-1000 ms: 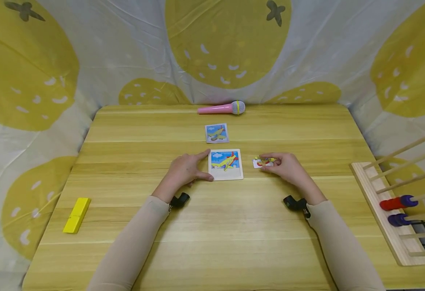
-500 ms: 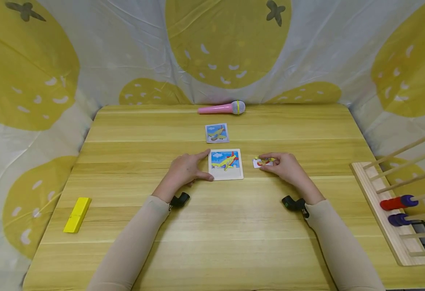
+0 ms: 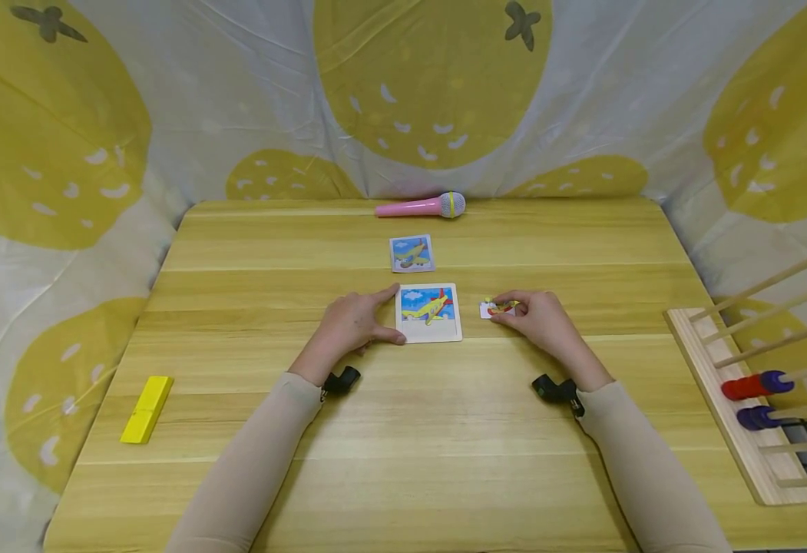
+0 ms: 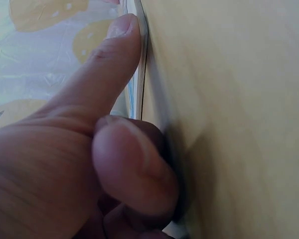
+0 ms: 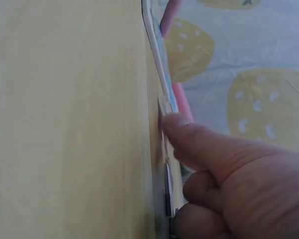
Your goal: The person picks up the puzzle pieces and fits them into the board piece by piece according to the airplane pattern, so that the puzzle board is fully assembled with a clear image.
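A square jigsaw puzzle board (image 3: 431,332) lies mid-table, its upper part filled with a yellow airplane picture and a pale strip bare along the bottom. My left hand (image 3: 353,322) rests at the board's left edge, index finger by the upper corner and thumb by the lower one. To the right of the board, small puzzle pieces (image 3: 487,309) in white, red and yellow lie on the table. My right hand (image 3: 541,315) pinches at a puzzle piece there between thumb and index finger. The palm and fingers hide part of these pieces, and in the right wrist view the thumb (image 5: 189,137) touches one.
A picture card (image 3: 413,253) of the same airplane lies behind the board, with a pink toy microphone (image 3: 413,206) farther back. Yellow blocks (image 3: 147,409) are at the left. Along the right edge stands a wooden peg rack (image 3: 728,407) with red and blue rings.
My right hand has shifted slightly left over the puzzle pieces, its thumb and index finger moving along them. The left hand and the board have stayed in place.
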The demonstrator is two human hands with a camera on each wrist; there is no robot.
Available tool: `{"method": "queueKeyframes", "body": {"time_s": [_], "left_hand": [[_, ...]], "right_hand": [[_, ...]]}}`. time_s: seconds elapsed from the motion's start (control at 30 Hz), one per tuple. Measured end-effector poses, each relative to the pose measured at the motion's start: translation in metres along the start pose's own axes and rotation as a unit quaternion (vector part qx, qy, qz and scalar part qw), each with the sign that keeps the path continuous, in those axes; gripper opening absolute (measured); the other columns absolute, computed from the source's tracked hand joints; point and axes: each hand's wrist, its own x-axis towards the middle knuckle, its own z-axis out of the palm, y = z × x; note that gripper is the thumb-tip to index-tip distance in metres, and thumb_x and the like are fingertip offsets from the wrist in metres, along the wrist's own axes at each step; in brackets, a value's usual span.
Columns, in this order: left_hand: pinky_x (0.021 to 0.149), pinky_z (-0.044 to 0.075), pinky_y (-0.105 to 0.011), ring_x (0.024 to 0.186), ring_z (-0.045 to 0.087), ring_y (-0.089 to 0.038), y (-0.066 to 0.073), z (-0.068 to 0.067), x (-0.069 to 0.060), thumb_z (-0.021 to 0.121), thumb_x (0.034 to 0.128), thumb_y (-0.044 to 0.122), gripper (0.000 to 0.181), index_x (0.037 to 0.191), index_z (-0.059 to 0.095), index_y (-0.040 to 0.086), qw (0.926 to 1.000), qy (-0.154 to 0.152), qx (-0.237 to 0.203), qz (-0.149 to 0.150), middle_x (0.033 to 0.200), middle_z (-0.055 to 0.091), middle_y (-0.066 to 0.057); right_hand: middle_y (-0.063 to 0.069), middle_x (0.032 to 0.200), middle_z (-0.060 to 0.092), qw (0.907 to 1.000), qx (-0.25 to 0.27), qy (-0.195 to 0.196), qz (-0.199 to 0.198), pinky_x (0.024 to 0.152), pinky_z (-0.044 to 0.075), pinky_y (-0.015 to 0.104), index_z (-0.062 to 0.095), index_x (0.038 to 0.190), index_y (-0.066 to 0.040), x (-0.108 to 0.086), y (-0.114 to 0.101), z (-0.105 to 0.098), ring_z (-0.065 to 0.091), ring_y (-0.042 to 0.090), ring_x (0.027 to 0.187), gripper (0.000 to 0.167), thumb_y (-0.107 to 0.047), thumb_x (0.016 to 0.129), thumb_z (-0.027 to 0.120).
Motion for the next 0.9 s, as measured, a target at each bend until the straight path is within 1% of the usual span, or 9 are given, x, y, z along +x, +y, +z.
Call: {"method": "queueKeyframes", "body": {"time_s": [0.1,0.2,0.27,0.4,0.5,0.57,0.63,0.77,0.9], "left_hand": [[0.058,0.046,-0.034,0.044,0.057,-0.016,0.000,-0.001,0.000,0.085,0.0768,0.068,0.107,0.166,0.038,0.033,1.0000,0.001,0.001,0.001,0.060,0.059,-0.002],[0.058,0.046,-0.034,0.044,0.057,-0.016,0.000,-0.002,0.000,0.085,0.0764,0.068,0.107,0.166,0.038,0.033,1.0000,0.001,0.002,0.001,0.060,0.059,-0.002],[0.058,0.046,-0.034,0.044,0.057,-0.016,0.000,-0.002,0.001,0.085,0.0760,0.068,0.108,0.166,0.038,0.033,1.0000,0.000,0.000,-0.001,0.060,0.059,-0.002],[0.059,0.047,-0.033,0.044,0.058,-0.016,0.000,-0.001,0.000,0.085,0.0748,0.069,0.109,0.166,0.037,0.034,0.9999,-0.007,-0.007,-0.002,0.062,0.059,-0.002],[0.057,0.047,-0.032,0.043,0.059,-0.016,-0.001,0.001,0.000,0.085,0.0738,0.070,0.110,0.166,0.037,0.034,1.0000,-0.007,-0.006,0.001,0.063,0.061,-0.002],[0.055,0.047,-0.032,0.043,0.058,-0.016,-0.001,0.002,0.000,0.085,0.0736,0.071,0.110,0.166,0.038,0.034,1.0000,-0.002,-0.002,0.006,0.064,0.061,-0.003],[0.053,0.046,-0.032,0.043,0.057,-0.016,-0.001,0.002,-0.001,0.084,0.0733,0.071,0.110,0.166,0.038,0.034,0.9999,0.004,0.003,0.009,0.066,0.061,-0.004],[0.053,0.045,-0.032,0.043,0.057,-0.017,-0.001,0.002,-0.001,0.084,0.0736,0.072,0.109,0.166,0.039,0.033,0.9999,0.009,0.008,0.011,0.069,0.060,-0.005],[0.056,0.045,-0.033,0.042,0.058,-0.017,-0.002,0.002,0.000,0.084,0.0735,0.071,0.109,0.165,0.040,0.033,0.9998,0.011,0.013,0.012,0.067,0.061,-0.005]], "right_hand": [[-0.006,0.058,0.043,0.9997,0.010,0.016,-0.018,0.056,0.029,0.027,0.081,0.116,-0.014,-0.001,-0.007,0.001,0.034,0.010,0.055,0.030,-0.033,0.093,0.084],[-0.006,0.057,0.041,0.9985,0.032,0.026,-0.035,0.054,0.029,0.026,0.082,0.115,-0.015,-0.001,-0.022,0.007,0.034,0.010,0.054,0.029,-0.033,0.092,0.085],[-0.007,0.057,0.041,0.9976,0.044,0.020,-0.048,0.054,0.030,0.026,0.082,0.114,-0.015,0.001,-0.035,0.014,0.034,0.009,0.053,0.030,-0.035,0.092,0.085],[-0.008,0.057,0.041,0.9963,0.051,-0.015,-0.067,0.057,0.031,0.026,0.082,0.112,-0.017,0.006,-0.062,0.032,0.035,0.008,0.052,0.029,-0.037,0.092,0.085],[-0.008,0.057,0.044,0.9949,0.039,-0.037,-0.086,0.057,0.033,0.025,0.082,0.111,-0.018,0.009,-0.078,0.047,0.038,0.007,0.052,0.027,-0.037,0.092,0.084],[-0.008,0.059,0.047,0.9939,0.025,-0.043,-0.099,0.055,0.033,0.025,0.082,0.111,-0.018,0.012,-0.087,0.054,0.041,0.006,0.054,0.026,-0.035,0.093,0.084],[-0.007,0.060,0.050,0.9930,0.008,-0.046,-0.108,0.055,0.034,0.024,0.082,0.112,-0.017,0.014,-0.093,0.059,0.043,0.006,0.055,0.025,-0.035,0.094,0.083],[-0.006,0.062,0.053,0.9929,-0.014,-0.049,-0.108,0.055,0.035,0.023,0.082,0.111,-0.017,0.016,-0.098,0.066,0.046,0.007,0.056,0.024,-0.033,0.094,0.083],[-0.006,0.062,0.054,0.9923,-0.026,-0.052,-0.110,0.055,0.036,0.023,0.082,0.112,-0.017,0.018,-0.098,0.068,0.047,0.007,0.056,0.024,-0.034,0.094,0.083]]}}
